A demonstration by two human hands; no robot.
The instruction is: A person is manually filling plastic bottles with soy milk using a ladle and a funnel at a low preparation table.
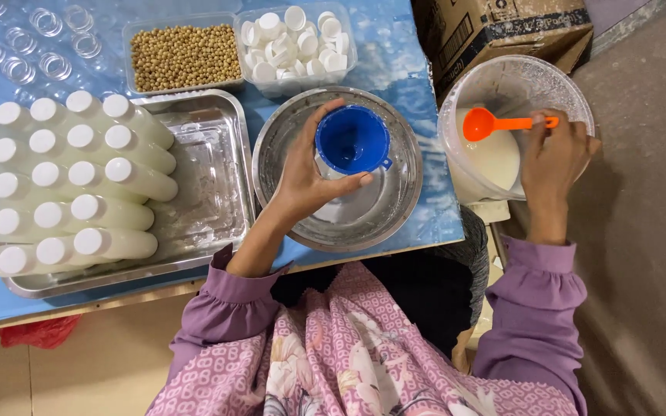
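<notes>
Funnel (353, 139), blue, sits on a bottle upright inside the steel bowl (338, 169), and the left hand (307, 179) wraps its fingers around both. Right of the bowl, the right hand (553, 158) pinches an orange ladle (495, 123) over the milk bucket (515, 127). Left of the bowl, capped bottles (79, 181) lie in a tray (213, 189). A loose grip could probably tip the bottle; an overfull ladle would likely drip across the gap.
</notes>
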